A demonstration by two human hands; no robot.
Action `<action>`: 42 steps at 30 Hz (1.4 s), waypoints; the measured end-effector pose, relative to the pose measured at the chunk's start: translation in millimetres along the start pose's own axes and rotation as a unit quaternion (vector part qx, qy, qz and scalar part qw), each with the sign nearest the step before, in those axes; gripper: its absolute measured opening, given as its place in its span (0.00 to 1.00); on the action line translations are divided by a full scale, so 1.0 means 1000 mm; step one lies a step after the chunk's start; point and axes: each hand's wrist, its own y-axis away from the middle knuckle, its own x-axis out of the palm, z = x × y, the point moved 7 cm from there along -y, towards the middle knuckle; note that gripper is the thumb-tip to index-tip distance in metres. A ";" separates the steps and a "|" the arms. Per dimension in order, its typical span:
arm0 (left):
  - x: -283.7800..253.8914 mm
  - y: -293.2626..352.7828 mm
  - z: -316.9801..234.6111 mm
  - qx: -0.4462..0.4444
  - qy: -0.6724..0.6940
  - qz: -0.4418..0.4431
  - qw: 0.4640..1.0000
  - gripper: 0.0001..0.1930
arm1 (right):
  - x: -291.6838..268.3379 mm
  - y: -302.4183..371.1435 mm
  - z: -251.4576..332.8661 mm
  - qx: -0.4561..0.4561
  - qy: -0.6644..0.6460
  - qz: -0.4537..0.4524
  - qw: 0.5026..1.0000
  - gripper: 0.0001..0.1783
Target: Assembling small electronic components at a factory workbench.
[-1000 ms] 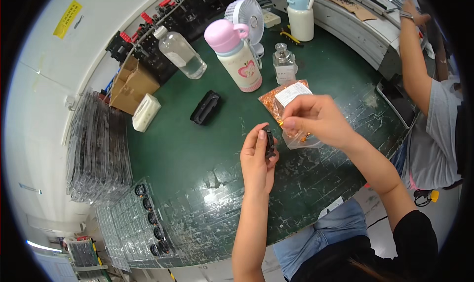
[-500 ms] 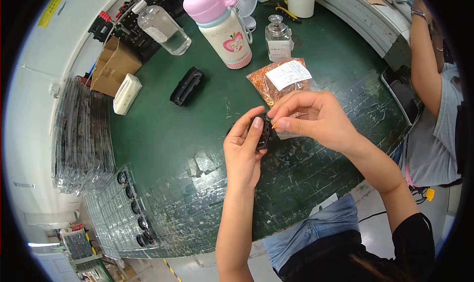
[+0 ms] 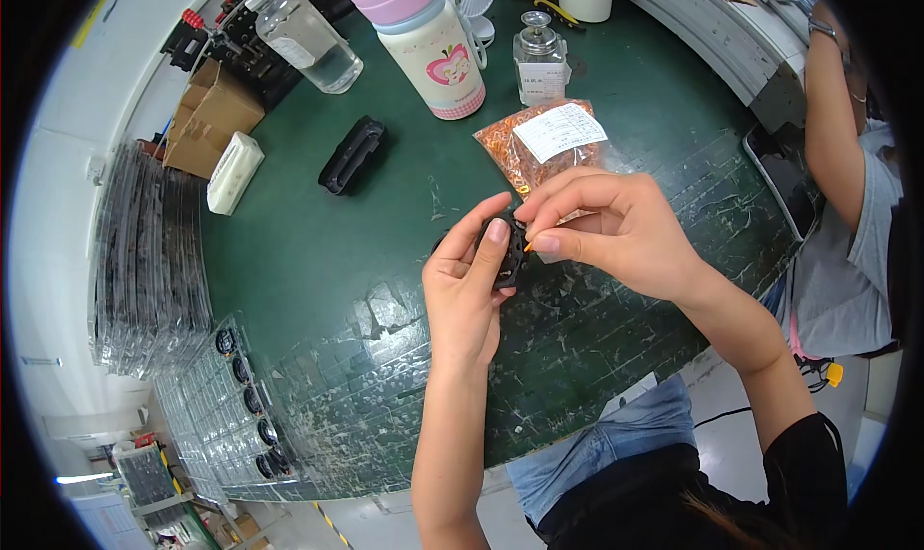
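Observation:
My left hand (image 3: 469, 271) is closed round a small black round part (image 3: 511, 252), its thumb lying across the face. Thumb and index finger of my right hand (image 3: 602, 225) pinch a tiny orange piece (image 3: 528, 246) against the part's right edge. The exact shape of that piece is mostly hidden by the fingertips. Just behind my right hand lies a clear bag (image 3: 500, 146) full of small orange pieces, with a white label on top. A black oblong tray-like shell (image 3: 352, 155) rests on the green table, farther left.
A pink-lidded bottle (image 3: 433, 54), a glass dispenser bottle (image 3: 540, 64) and a clear bottle (image 3: 306, 42) stand at the back. Stacked clear trays (image 3: 149, 261) line the left side; a tray below holds several black round parts (image 3: 252, 399). A co-worker's arm (image 3: 834, 127) shows at right.
The view has shifted slightly, so everything on the table sits a little further left and up. Both hands keep nearly the same pose, with the orange piece still at the black part's edge.

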 end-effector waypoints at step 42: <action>0.003 0.016 -0.036 0.165 -0.073 -0.004 0.984 0.14 | 0.016 0.002 -0.006 -0.031 -0.128 0.021 0.991 0.08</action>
